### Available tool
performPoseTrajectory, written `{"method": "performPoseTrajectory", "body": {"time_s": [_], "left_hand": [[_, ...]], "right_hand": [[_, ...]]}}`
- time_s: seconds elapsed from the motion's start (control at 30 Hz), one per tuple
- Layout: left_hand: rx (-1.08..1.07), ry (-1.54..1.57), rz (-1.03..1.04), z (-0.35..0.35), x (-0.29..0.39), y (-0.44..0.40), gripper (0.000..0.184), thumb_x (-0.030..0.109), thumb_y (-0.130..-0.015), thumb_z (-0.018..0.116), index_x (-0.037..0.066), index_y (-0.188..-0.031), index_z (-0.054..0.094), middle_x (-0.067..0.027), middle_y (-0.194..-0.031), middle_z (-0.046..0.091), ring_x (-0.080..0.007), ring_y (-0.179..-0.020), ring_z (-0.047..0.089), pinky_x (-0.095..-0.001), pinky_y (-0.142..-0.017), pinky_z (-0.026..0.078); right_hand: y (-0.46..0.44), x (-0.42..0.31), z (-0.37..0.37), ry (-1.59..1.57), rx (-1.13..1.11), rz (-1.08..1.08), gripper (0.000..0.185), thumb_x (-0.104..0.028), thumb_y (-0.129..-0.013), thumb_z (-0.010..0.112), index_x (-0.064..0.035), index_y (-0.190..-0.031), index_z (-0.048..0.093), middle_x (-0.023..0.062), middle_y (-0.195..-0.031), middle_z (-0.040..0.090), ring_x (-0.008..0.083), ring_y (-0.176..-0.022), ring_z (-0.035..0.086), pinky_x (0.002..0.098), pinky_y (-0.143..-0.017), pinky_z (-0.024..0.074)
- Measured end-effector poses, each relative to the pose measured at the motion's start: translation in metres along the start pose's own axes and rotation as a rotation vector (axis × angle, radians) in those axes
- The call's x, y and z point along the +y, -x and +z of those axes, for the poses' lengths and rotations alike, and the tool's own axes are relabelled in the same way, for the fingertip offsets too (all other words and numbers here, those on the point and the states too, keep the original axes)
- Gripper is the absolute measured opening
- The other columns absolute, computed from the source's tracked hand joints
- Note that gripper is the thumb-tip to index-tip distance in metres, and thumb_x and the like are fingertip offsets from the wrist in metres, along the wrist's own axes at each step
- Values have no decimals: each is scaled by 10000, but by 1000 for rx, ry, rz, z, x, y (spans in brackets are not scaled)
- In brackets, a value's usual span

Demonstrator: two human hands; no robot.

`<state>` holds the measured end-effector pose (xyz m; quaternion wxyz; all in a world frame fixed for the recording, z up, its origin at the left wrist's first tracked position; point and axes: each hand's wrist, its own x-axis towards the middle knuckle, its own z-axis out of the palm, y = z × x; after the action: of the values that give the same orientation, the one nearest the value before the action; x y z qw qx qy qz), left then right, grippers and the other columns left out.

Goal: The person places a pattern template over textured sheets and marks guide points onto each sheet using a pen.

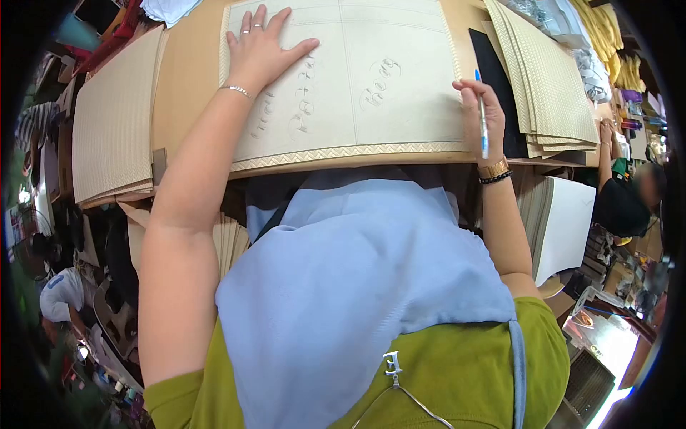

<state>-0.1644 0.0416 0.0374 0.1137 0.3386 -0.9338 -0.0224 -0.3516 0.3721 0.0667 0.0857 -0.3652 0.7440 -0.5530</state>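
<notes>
A large pale pattern board (407, 50) with ruled lines and handwritten marks lies on a cream woven-textured sheet (343, 154), whose edge shows around it. My left hand (261, 53) rests flat on the board's upper left, fingers spread, with rings on it and a bracelet at the wrist. At the board's right edge, my right hand (491, 118) is closed around a pen (484, 132) with a blue end and a clear barrel. The pen stands nearly lengthwise along the palm. Whether its tip touches anything, I cannot tell.
Stacks of textured sheets lie at left (114, 114) and right (547, 79), with a black sheet (493, 86) beside the right one. White sheets (568, 222) stand below the table at right. A blue cloth (343, 264) covers my lap. Other people work at both sides.
</notes>
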Motion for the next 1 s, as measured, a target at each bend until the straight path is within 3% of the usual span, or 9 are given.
{"method": "performPoseTrajectory", "body": {"time_s": [0.13,0.3,0.47,0.57,0.67,0.97,1.0], "left_hand": [[-24,39,-12,-6,5,2,920,790,-751,548,247,-1478,397,-171,-1575,251,-359,-1476,156,-642,-1138,111],[-50,138,-15,-17,3,3,894,707,-767,604,187,-1469,412,-187,-1570,255,-370,-1472,156,-640,-1140,109],[-146,336,49,-23,-25,-8,872,647,-775,653,113,-1435,455,-219,-1524,337,-364,-1441,253,-584,-1139,188],[-28,314,-105,-23,-44,-13,814,601,-811,649,79,-1412,478,-218,-1492,385,-345,-1434,274,-550,-1140,210],[110,208,-200,-9,-64,-7,805,598,-841,615,48,-1410,469,-216,-1489,385,-341,-1435,272,-560,-1141,205],[73,217,-254,-12,-63,-6,797,610,-852,593,33,-1388,478,-221,-1490,373,-347,-1443,240,-602,-1142,145],[54,211,-282,-17,-59,-8,766,578,-860,606,36,-1386,480,-209,-1485,385,-334,-1432,268,-583,-1140,177]], "right_hand": [[13,29,-17,203,-29,1,306,-163,-834,771,-51,-1099,666,80,-999,672,142,-895,624,272,-836,500],[12,14,-15,426,-12,-83,293,-138,-812,774,-55,-1071,667,98,-980,680,188,-851,621,299,-780,511],[13,18,-12,310,11,-48,288,-96,-800,771,-41,-1060,659,95,-1056,701,203,-901,612,307,-817,507],[13,12,-10,332,12,-125,299,-76,-791,771,-33,-1063,655,93,-1071,702,199,-919,613,306,-824,508],[12,9,-9,340,-8,-120,329,-49,-767,782,-26,-1067,650,113,-1102,693,207,-964,611,308,-856,510],[12,1,-9,371,-96,-136,352,-34,-747,790,-25,-1065,641,133,-1147,676,217,-1021,592,322,-903,503],[12,0,-8,373,-98,-136,342,-39,-756,783,-26,-1066,637,133,-1164,671,216,-1028,587,324,-909,493]]}}
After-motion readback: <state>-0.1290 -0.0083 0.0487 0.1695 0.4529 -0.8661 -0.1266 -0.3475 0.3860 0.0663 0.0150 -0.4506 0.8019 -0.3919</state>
